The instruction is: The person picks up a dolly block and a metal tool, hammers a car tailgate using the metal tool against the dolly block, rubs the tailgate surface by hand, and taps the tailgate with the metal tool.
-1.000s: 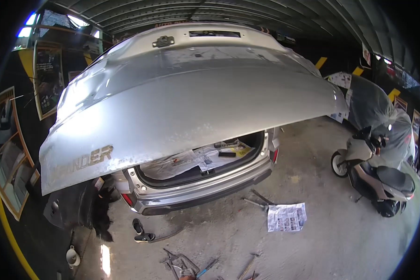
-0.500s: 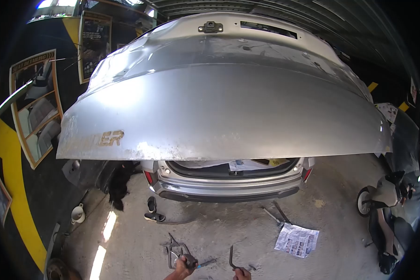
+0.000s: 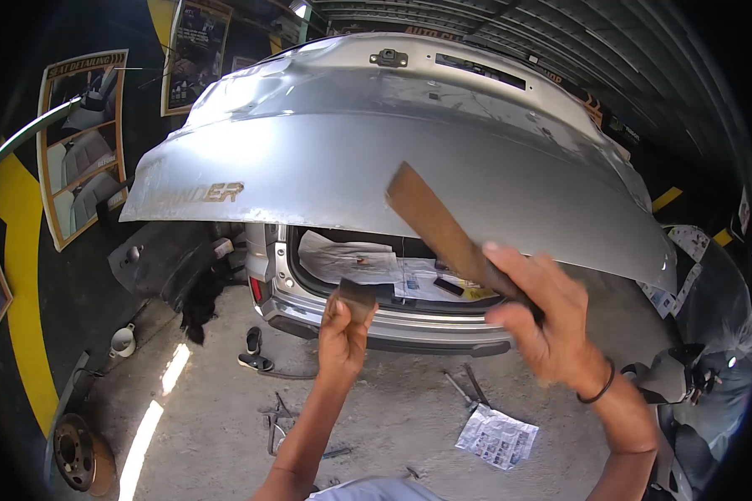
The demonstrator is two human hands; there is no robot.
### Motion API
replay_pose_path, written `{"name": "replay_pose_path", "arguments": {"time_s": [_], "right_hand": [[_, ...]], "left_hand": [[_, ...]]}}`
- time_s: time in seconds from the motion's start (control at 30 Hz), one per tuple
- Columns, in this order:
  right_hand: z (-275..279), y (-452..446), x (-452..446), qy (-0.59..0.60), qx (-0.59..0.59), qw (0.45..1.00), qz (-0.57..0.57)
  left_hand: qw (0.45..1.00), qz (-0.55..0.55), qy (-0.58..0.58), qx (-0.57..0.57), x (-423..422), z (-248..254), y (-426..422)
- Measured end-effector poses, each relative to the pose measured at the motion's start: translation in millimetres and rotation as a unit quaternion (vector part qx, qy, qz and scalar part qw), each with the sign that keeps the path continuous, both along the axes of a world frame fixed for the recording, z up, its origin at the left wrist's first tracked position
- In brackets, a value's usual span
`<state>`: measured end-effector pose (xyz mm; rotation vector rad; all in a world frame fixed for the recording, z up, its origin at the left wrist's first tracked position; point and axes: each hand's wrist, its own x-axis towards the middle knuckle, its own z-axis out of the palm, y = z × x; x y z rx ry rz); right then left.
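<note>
As reach seems wanted toward eleven o'clock, bar (image 3: 434, 219) is end-held by right grip (image 3: 503, 284); block (image 3: 357, 301), pinched by left grip (image 3: 356, 311).

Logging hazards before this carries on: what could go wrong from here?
The flat bar in the right hand points up toward the raised silver panel; a slip might scratch or dent it. If the left hand loses the dark block, it could mark the bumper. Tools and a printed sheet lie on the floor, a possible trip hazard.
</note>
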<state>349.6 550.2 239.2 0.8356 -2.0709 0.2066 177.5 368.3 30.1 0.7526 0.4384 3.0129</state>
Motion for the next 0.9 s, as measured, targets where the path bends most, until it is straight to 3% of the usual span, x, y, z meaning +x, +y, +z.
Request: {"name": "replay_pose_path", "arguments": {"time_s": [0.03,0.17,0.3,0.47,0.6,0.8,0.87,0.9], "right_hand": [[16.5,-8.1,-6.4,0.064,0.039,0.997,-0.010],[50.1,-39.6,-18.1,0.032,0.067,0.993,-0.091],[47.1,-60.5,-43.5,0.026,0.095,0.986,-0.131],[57.7,-88.5,-35.4,0.008,0.160,0.959,-0.234],[57.3,-109.1,-32.2,0.072,0.084,0.968,-0.224],[56.0,-101.5,-37.5,0.062,0.190,0.937,-0.287],[62.1,-105.9,-35.6,0.065,0.051,0.963,-0.257],[60.7,-109.4,-36.2,0.097,0.060,0.962,-0.249]], "left_hand": [[0.999,0.020,0.031,0.018,-0.4,21.0,2.0],[0.995,0.050,0.052,0.073,9.3,89.1,5.0],[0.989,-0.002,0.066,0.133,15.3,119.8,7.4],[0.983,-0.011,0.020,0.180,23.8,135.4,15.5],[0.979,-0.023,0.004,0.202,26.5,137.3,15.0],[0.977,-0.035,0.003,0.212,28.7,139.1,11.7],[0.978,-0.036,0.000,0.205,27.5,137.3,9.4],[0.978,-0.043,0.003,0.205,27.5,136.9,9.1]]}}
